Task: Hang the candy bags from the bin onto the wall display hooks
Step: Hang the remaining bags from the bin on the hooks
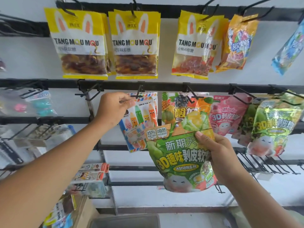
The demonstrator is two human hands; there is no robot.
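The left hand (113, 107) is pinching the top corner of the striped candy bag (139, 122) at its wall hook (139, 92). The right hand (217, 152) is gripping the green candy bag (181, 158) by its right edge, keeping it upright, below and right of that hook, above the bin (125, 219)
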